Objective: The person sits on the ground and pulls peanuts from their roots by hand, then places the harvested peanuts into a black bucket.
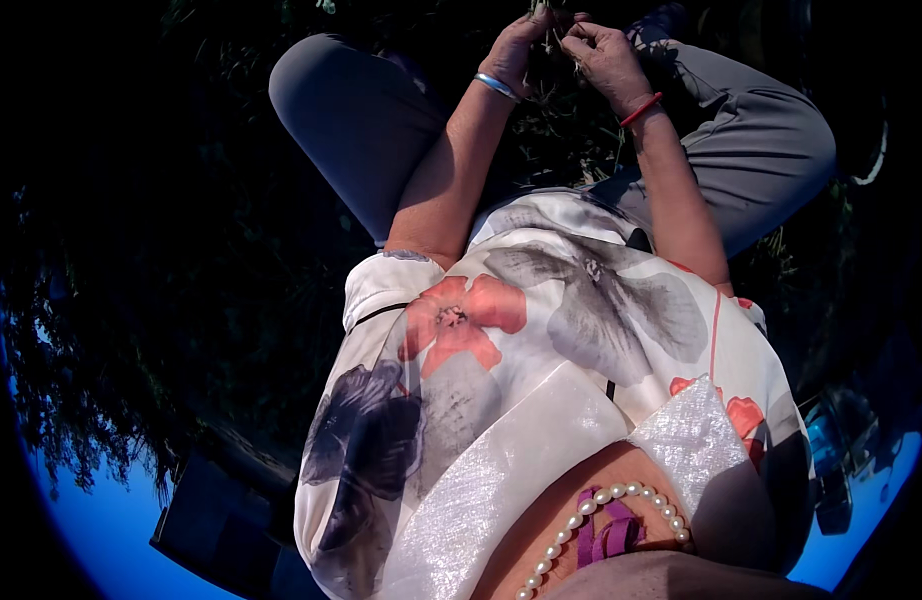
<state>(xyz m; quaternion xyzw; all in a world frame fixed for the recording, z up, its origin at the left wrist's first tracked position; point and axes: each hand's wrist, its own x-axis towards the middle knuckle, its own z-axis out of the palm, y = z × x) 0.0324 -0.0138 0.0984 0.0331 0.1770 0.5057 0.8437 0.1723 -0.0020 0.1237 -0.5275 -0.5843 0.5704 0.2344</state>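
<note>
At the top edge, my left hand [518, 46], with a silver bangle at the wrist, holds a small bunch of thin plant stems [549, 39]. Pale, root-like ends hang down between the two hands. My right hand [605, 63], wearing a red wrist band, is close beside it with bent fingers pinching at the same stems. The upper part of the bunch is cut off by the picture's edge, so the kind of plant cannot be told.
My bent legs in grey trousers [356, 124] spread to both sides of the hands. Dark ground with grass and dry stalks [558, 127] lies between them. A pale curved rim [875, 159] shows beyond the right knee. Much of the surroundings is in deep shadow.
</note>
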